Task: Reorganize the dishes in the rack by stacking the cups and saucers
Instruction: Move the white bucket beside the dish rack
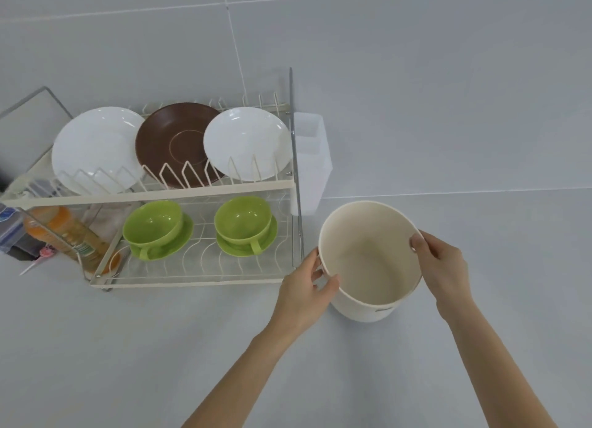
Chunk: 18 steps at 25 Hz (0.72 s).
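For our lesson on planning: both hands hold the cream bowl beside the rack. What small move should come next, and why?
Probably set the cream bowl down: the left hand and right hand both grip its rim, so neither can reach the green cups on saucers.
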Available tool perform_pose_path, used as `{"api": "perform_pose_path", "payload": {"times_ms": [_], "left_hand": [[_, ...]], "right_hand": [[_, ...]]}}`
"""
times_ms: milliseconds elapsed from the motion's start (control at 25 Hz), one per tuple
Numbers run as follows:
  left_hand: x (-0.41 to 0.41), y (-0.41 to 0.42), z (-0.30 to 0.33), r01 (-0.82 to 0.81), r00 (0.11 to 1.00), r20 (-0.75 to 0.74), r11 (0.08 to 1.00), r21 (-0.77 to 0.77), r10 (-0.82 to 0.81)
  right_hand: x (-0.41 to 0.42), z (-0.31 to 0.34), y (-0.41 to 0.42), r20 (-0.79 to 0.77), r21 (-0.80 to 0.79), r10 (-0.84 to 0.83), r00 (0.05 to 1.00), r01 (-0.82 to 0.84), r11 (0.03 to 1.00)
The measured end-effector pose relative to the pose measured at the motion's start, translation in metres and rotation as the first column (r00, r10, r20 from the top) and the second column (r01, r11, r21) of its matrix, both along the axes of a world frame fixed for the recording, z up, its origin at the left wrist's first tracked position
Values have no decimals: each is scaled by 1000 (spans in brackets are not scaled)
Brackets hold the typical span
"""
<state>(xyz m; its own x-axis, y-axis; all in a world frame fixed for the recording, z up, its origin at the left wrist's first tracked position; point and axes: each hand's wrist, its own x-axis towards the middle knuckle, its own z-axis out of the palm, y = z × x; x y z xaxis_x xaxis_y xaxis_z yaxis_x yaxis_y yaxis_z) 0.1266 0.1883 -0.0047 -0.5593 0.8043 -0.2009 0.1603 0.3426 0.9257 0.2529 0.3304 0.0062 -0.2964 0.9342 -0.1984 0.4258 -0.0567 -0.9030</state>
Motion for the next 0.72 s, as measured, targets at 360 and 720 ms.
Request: {"api": "perform_pose_path", "payload": {"times_ms": [360,720], "left_hand": [[-27,79,-17,-84,992,-102,996,-37,80],[-33,94,-24,-80,991,-117,990,-115,67]], "right_hand": [[-30,-13,63,-14,12,31,999,-31,999],[-27,-29,70,97,32,252,963,-257,966]]}}
